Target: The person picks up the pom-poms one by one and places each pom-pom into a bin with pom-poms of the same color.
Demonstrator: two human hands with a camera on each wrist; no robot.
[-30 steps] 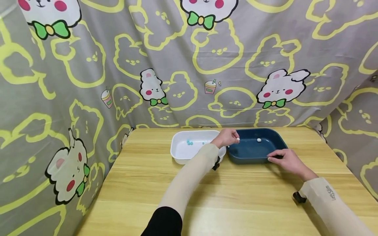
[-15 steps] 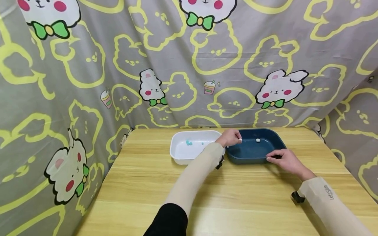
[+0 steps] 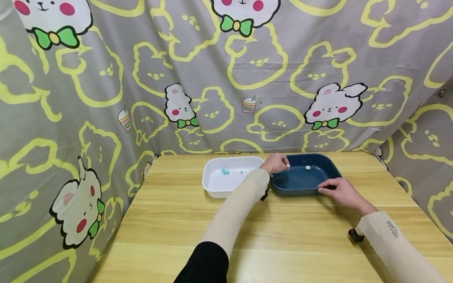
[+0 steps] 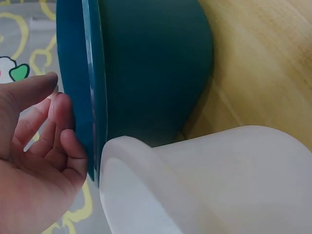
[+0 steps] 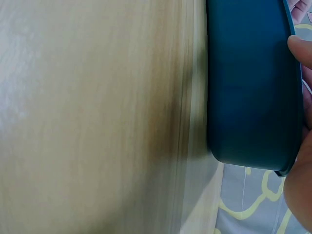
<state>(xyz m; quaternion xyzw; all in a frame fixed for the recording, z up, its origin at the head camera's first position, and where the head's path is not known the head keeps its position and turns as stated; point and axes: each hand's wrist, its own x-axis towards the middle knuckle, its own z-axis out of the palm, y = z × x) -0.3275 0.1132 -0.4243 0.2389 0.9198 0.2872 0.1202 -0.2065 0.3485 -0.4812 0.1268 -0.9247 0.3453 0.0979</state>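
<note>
In the head view my left hand [image 3: 274,164] reaches over the left end of a dark blue basin [image 3: 295,193], pinching a small white ball [image 3: 288,166] between thumb and fingertip. Up close in the left wrist view, that ball is mostly hidden by the thumb and fingers [image 4: 62,111] beside the basin's rim. Another white ball [image 3: 308,168] lies on the basin's floor. My right hand [image 3: 345,192] holds the basin's near rim at the right, thumb [image 5: 301,48] against the outer side and the other fingers mostly hidden behind the rim.
A white basin [image 3: 212,192] stands just left of the blue one, their ends close together. Several small teal beads [image 3: 225,171] lie in it, with another bead [image 3: 242,172] apart from them. Both basins stand on a wooden table [image 3: 293,236] before a patterned curtain [image 3: 212,70].
My left hand has shifted slightly right, farther over the blue basin, with the white ball still pinched. The right hand stays on the rim. The head view has turned a little.
</note>
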